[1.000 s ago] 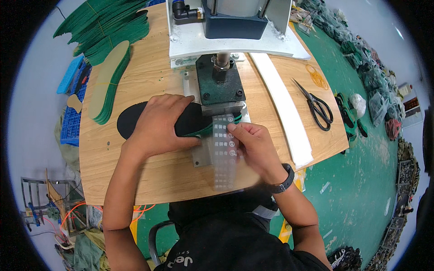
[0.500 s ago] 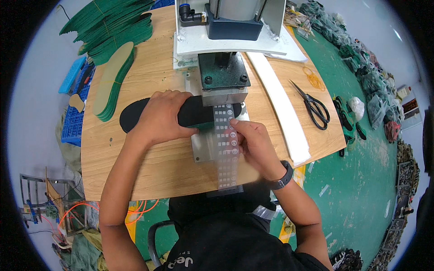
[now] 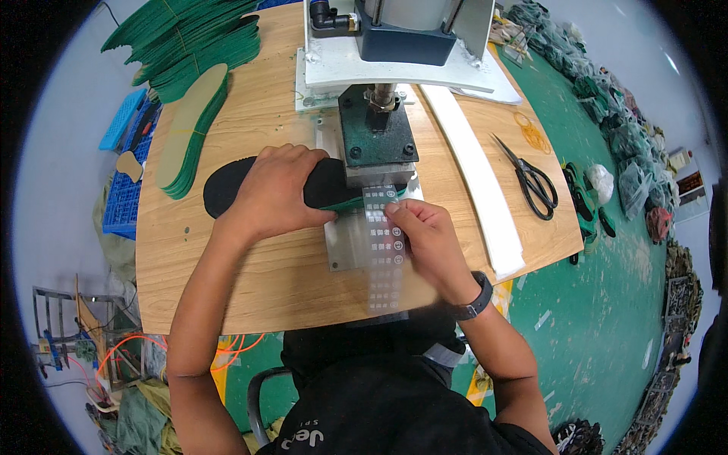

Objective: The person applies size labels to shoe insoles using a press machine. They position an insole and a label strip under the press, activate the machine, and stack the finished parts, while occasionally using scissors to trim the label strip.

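Note:
A black insole with a green edge lies across the metal base of a press. My left hand grips its middle, thumb at the near edge and fingers over the far edge. The heated-looking metal press block is down over the insole's right end, hiding part of it. From under the block a clear strip of white printed transfers runs toward me, its near end hanging by the table edge. My right hand pinches the strip's right side between thumb and fingers, just in front of the block.
At the left stand a banded stack of tan-topped insoles, a larger pile of green insoles and a blue basket. Long white strips, black-handled scissors and yellow rubber bands lie at the right.
The press block has come down, baring more of its shaft above. The view has shifted slightly. Both hands keep their holds on the insole and the strip.

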`<state>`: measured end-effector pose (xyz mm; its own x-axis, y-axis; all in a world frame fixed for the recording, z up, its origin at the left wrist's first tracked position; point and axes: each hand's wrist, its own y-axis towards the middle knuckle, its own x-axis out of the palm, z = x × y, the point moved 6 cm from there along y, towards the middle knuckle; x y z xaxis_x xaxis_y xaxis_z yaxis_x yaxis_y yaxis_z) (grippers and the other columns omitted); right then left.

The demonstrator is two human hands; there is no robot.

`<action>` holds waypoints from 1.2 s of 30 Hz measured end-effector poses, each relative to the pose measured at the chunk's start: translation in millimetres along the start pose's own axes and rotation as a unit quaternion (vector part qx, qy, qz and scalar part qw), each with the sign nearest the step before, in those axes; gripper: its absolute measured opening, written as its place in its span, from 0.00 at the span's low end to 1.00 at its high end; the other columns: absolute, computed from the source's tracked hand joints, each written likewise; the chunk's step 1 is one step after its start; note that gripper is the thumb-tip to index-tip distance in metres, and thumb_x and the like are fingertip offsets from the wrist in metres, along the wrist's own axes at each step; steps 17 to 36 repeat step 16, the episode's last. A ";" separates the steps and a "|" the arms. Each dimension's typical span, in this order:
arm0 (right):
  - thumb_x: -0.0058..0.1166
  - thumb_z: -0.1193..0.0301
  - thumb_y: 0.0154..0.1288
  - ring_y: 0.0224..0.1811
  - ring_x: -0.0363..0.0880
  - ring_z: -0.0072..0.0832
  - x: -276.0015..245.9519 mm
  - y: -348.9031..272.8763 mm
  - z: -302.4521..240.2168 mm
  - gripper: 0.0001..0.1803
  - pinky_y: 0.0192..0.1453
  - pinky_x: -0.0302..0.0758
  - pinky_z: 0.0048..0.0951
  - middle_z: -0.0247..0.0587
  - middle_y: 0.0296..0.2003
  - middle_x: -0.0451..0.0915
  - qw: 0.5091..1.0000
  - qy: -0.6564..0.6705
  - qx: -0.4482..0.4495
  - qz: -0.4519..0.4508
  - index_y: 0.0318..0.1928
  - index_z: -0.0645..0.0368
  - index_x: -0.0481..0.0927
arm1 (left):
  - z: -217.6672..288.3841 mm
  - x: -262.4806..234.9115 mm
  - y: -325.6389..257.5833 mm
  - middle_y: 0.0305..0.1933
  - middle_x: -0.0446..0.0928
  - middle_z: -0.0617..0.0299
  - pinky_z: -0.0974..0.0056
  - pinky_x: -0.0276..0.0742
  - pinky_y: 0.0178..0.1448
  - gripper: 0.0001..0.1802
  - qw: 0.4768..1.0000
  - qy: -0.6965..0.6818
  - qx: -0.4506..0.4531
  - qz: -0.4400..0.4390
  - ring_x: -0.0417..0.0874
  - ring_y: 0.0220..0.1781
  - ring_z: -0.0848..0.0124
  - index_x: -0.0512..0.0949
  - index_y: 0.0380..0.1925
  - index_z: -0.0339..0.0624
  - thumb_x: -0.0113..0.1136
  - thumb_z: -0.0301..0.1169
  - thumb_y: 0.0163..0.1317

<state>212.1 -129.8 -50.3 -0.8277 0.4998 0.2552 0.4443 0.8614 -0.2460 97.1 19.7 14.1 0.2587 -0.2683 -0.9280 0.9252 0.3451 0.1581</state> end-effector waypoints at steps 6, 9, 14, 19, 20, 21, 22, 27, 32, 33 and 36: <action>0.50 0.68 0.66 0.19 0.67 0.14 0.3 -0.8 -0.7 0.13 0.22 0.62 0.17 0.29 0.20 0.74 1.000 -0.010 -0.010 0.004 0.24 0.60 0.76 | 2.1 -0.8 -2.7 0.46 0.75 0.49 0.57 0.64 0.59 0.40 1.000 0.021 0.010 0.018 0.73 0.51 0.53 0.73 0.51 0.36 0.71 0.47 0.38; 0.50 0.68 0.66 0.18 0.68 0.14 1.9 -3.7 -3.7 0.13 0.21 0.63 0.17 0.29 0.20 0.74 0.999 -0.027 -0.030 -0.004 0.25 0.61 0.76 | 2.0 -1.0 -3.3 0.47 0.75 0.48 0.58 0.64 0.60 0.41 1.000 0.020 0.010 0.014 0.73 0.51 0.54 0.73 0.51 0.35 0.71 0.50 0.39; 0.50 0.68 0.67 0.19 0.74 0.16 6.4 -20.3 -7.1 0.12 0.20 0.67 0.17 0.30 0.20 0.74 0.994 -0.090 -0.051 0.021 0.28 0.62 0.76 | 3.6 0.5 -7.7 0.47 0.76 0.48 0.57 0.64 0.60 0.41 1.000 0.021 0.003 0.014 0.73 0.52 0.53 0.73 0.52 0.37 0.71 0.50 0.40; 0.50 0.67 0.67 0.21 0.77 0.18 4.5 -27.5 -5.5 0.12 0.21 0.68 0.17 0.32 0.21 0.76 0.990 -0.121 -0.065 0.031 0.28 0.61 0.76 | 4.6 1.7 -8.4 0.47 0.75 0.49 0.56 0.64 0.60 0.39 1.000 0.018 0.011 0.008 0.72 0.53 0.53 0.72 0.52 0.40 0.72 0.48 0.40; 0.50 0.67 0.67 0.21 0.77 0.18 4.5 -27.5 -5.5 0.12 0.21 0.68 0.17 0.32 0.21 0.76 0.990 -0.121 -0.065 0.031 0.28 0.61 0.76 | 4.6 1.7 -8.4 0.47 0.75 0.49 0.56 0.64 0.60 0.39 1.000 0.018 0.011 0.008 0.72 0.53 0.53 0.72 0.52 0.40 0.72 0.48 0.40; 0.50 0.67 0.67 0.21 0.77 0.18 4.5 -27.5 -5.5 0.12 0.21 0.68 0.17 0.32 0.21 0.76 0.990 -0.121 -0.065 0.031 0.28 0.61 0.76 | 4.6 1.7 -8.4 0.47 0.75 0.49 0.56 0.64 0.60 0.39 1.000 0.018 0.011 0.008 0.72 0.53 0.53 0.72 0.52 0.40 0.72 0.48 0.40; 0.50 0.67 0.67 0.21 0.77 0.18 4.5 -27.5 -5.5 0.12 0.21 0.68 0.17 0.32 0.21 0.76 0.990 -0.121 -0.065 0.031 0.28 0.61 0.76 | 4.6 1.7 -8.4 0.47 0.75 0.49 0.56 0.64 0.60 0.39 1.000 0.018 0.011 0.008 0.72 0.53 0.53 0.72 0.52 0.40 0.72 0.48 0.40; 0.50 0.67 0.67 0.21 0.77 0.18 4.5 -27.5 -5.5 0.12 0.21 0.68 0.17 0.32 0.21 0.76 0.990 -0.121 -0.065 0.031 0.28 0.61 0.76 | 4.6 1.7 -8.4 0.47 0.75 0.49 0.56 0.64 0.60 0.39 1.000 0.018 0.011 0.008 0.72 0.53 0.53 0.72 0.52 0.40 0.72 0.48 0.40; 0.50 0.67 0.67 0.21 0.77 0.18 4.5 -27.5 -5.5 0.12 0.21 0.68 0.17 0.32 0.21 0.76 0.990 -0.121 -0.065 0.031 0.28 0.61 0.76 | 4.6 1.7 -8.4 0.47 0.75 0.49 0.56 0.64 0.60 0.39 1.000 0.018 0.011 0.008 0.72 0.53 0.53 0.72 0.52 0.40 0.72 0.48 0.40; 0.50 0.67 0.67 0.21 0.77 0.18 4.5 -27.5 -5.5 0.12 0.21 0.68 0.17 0.32 0.21 0.76 0.990 -0.121 -0.065 0.031 0.28 0.61 0.76 | 4.6 1.7 -8.4 0.47 0.75 0.49 0.56 0.64 0.60 0.39 1.000 0.018 0.011 0.008 0.72 0.53 0.53 0.72 0.52 0.40 0.72 0.48 0.40; 0.50 0.67 0.67 0.21 0.77 0.18 4.5 -27.5 -5.5 0.12 0.21 0.68 0.17 0.32 0.21 0.76 0.990 -0.121 -0.065 0.031 0.28 0.61 0.76 | 4.6 1.7 -8.4 0.47 0.75 0.49 0.56 0.64 0.60 0.39 1.000 0.018 0.011 0.008 0.72 0.53 0.53 0.72 0.52 0.40 0.72 0.48 0.40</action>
